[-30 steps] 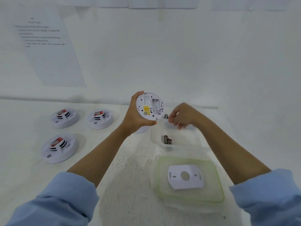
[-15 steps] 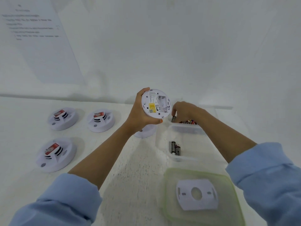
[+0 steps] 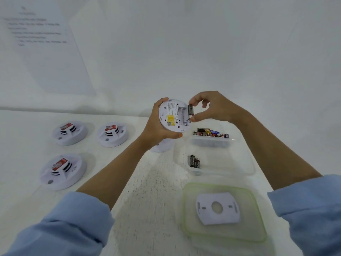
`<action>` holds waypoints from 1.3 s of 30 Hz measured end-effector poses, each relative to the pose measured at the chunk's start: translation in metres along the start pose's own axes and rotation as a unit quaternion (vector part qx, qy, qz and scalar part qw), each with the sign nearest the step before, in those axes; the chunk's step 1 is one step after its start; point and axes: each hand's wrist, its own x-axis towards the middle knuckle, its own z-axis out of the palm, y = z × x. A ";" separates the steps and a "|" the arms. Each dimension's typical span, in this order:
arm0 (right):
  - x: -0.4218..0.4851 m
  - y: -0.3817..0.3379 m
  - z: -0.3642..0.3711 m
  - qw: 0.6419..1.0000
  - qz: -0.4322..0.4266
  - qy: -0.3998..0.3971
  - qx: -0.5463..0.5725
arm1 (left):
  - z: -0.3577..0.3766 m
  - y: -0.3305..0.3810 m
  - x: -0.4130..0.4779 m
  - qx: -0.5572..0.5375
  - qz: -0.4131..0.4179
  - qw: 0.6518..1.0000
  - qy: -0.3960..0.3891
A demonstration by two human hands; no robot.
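Your left hand (image 3: 156, 130) grips the detector (image 3: 174, 117) in the air above the table (image 3: 147, 200), its back facing you. Your right hand (image 3: 208, 108) pinches a battery (image 3: 190, 110) upright at the right edge of the open bay. You cannot tell whether it is seated or only touching. Your left wrist hides most of a second detector (image 3: 164, 146) below. The far tub (image 3: 212, 142) holds a blurred heap of batteries, and the near tub (image 3: 230, 169) holds two. A lid (image 3: 190, 224) bearing a plate (image 3: 217, 207) lies nearest you. Bare table shows between your forearms, and the spare detectors (image 3: 70, 133) sit well left.
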 end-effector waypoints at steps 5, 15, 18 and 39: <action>-0.013 -0.003 0.016 0.999 -0.037 -0.004 -0.032 | 0.005 0.014 -0.007 -0.024 0.006 1.000 -0.018; -0.035 -0.008 0.010 0.997 -0.033 0.044 0.053 | 0.011 0.043 -0.022 -0.058 -0.005 0.998 -0.040; -0.040 -0.010 0.008 0.990 -0.016 0.016 0.139 | 0.014 0.049 -0.024 -0.068 -0.008 0.997 -0.046; -0.018 0.003 0.022 0.965 0.023 0.028 0.259 | 0.012 0.041 -0.017 -0.039 -0.004 0.999 -0.014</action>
